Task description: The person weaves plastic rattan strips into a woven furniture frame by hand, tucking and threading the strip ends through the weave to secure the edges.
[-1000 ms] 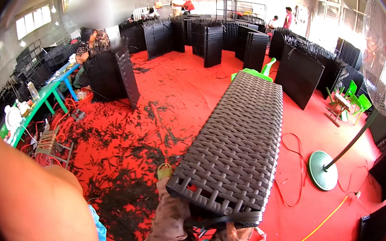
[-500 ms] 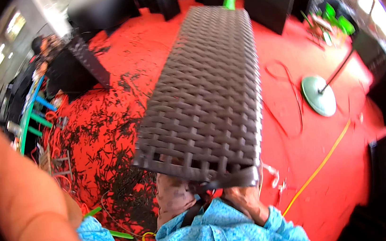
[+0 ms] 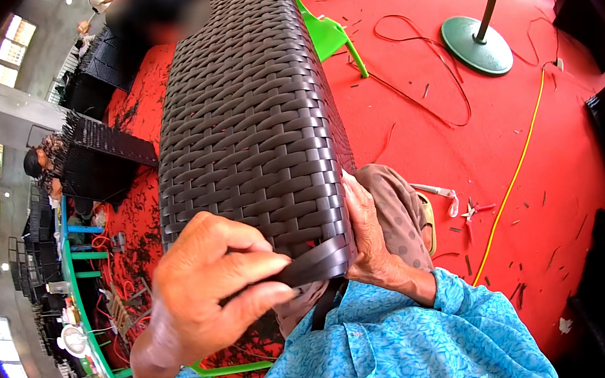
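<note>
A long, dark brown woven furniture piece (image 3: 243,128) stretches away from my lap, its flat strips crossing in a tight weave. At its near edge, my left hand (image 3: 205,282) pinches a loose flat strip (image 3: 318,263) between thumb and fingers, and the strip bends round the near corner. My right hand (image 3: 370,230) grips the piece's right side close to that corner, thumb upward; its other fingers are partly hidden.
Pliers with red handles (image 3: 468,221) and a metal hand tool (image 3: 433,190) lie on the red floor (image 3: 411,94) at the right. Beyond are a yellow cord (image 3: 518,179), a green round stand base (image 3: 477,48) and a green chair (image 3: 329,33). People work at the left.
My left hand has come from the left edge to the near corner and now pinches the strip. My right hand has moved up along the piece's side. The view has shifted.
</note>
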Demonstrator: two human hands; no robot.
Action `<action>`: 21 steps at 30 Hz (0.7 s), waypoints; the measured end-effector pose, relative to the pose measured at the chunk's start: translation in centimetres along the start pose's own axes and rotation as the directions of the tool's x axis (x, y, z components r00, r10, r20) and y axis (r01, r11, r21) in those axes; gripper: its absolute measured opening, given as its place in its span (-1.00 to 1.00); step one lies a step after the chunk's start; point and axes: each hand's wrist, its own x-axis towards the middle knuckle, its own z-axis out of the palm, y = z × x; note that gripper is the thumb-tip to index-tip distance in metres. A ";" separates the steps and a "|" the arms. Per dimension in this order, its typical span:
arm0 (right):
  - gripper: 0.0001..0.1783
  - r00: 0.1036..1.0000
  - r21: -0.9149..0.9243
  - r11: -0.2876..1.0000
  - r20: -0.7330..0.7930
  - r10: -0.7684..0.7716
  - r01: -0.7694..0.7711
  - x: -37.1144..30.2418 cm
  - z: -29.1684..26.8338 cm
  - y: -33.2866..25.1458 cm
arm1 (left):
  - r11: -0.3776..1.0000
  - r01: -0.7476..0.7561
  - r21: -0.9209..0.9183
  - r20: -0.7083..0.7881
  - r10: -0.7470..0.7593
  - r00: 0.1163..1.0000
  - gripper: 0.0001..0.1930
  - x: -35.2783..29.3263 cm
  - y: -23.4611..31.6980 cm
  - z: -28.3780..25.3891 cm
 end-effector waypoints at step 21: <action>0.25 0.999 0.083 0.996 0.024 0.038 -0.040 -0.1 -0.5 -0.3 | 0.671 -0.298 0.679 0.171 0.250 0.953 -0.42 -2.1 -1.0 0.6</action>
